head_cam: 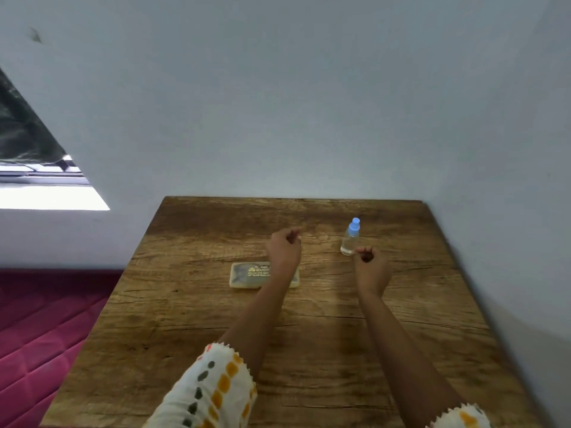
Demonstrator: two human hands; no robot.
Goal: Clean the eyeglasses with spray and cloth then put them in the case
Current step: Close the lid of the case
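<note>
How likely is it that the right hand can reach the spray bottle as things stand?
Likely yes. The right hand is close beside the upright spray bottle, its curled fingers hold nothing, and nothing on the table stands between them.

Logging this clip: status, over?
Left hand and right hand curled, empty. Case flat on table, partly behind left forearm. Bottle upright by right hand. Glasses, cloth not seen.

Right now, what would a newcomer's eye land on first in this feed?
Both hands, left hand and right hand, hover with curled fingers above the wooden table, holding nothing. A clear spray bottle with a blue cap stands upright just beyond the right hand; a flat case with gold lettering lies partly under the left forearm.
</note>
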